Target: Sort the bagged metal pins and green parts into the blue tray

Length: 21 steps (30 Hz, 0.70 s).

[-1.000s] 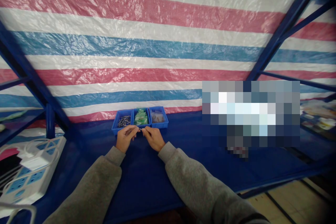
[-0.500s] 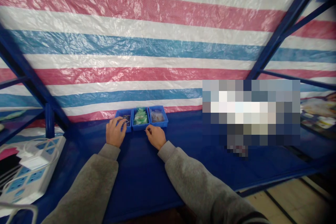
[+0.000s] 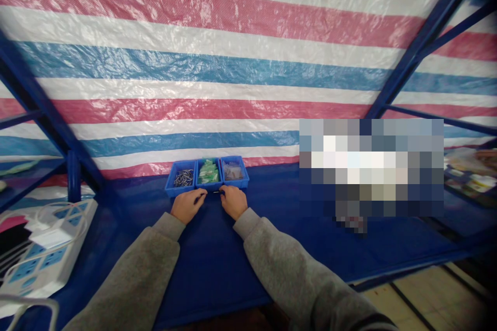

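My left hand (image 3: 188, 206) is just in front of the left blue bin, its thumb and fingers pinched together. Whatever sits between its fingertips is too small to make out. Close by on the right, my right hand (image 3: 233, 201) pinches a thin metal pin (image 3: 216, 192) that sticks out towards the left hand. Three small blue bins stand in a row behind the hands. Loose metal pieces like screws or nails (image 3: 183, 178) fill part of the left bin. Small green and white packets (image 3: 208, 171) lie in the middle one, and clear plastic pieces (image 3: 233, 171) in the right one.
The bins stand on a blue tabletop (image 3: 209, 269) against a striped plastic sheet (image 3: 217, 72). A white power strip (image 3: 50, 258) with plugs and cables lies at the left. Blue metal posts (image 3: 404, 67) rise on both sides. A pixelated patch covers the right.
My left hand has moved from over the left bin rightwards and nearer to me, beside my right hand. The metal pieces in that bin now show. My right hand has barely moved.
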Each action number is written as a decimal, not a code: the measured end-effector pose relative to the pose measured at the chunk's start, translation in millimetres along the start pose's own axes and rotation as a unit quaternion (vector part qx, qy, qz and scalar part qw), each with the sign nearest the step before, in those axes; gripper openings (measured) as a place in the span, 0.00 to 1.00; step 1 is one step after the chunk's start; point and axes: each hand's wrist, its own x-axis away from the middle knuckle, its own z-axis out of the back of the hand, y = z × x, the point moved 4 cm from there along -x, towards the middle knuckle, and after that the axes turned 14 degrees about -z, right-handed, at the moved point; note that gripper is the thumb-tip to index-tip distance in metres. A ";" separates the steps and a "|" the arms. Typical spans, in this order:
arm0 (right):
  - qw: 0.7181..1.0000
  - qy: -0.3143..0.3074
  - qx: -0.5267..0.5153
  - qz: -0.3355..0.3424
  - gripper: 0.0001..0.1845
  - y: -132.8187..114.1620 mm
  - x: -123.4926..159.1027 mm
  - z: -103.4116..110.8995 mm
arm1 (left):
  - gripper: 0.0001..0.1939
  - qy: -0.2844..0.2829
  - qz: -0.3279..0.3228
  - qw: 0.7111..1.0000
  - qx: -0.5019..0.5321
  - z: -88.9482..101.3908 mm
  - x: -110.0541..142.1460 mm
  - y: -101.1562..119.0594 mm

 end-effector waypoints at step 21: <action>0.996 -0.002 0.000 0.091 0.04 -17.6 10.8 4.5 | 0.12 0.001 -0.036 0.999 0.006 3.0 -2.7 6.7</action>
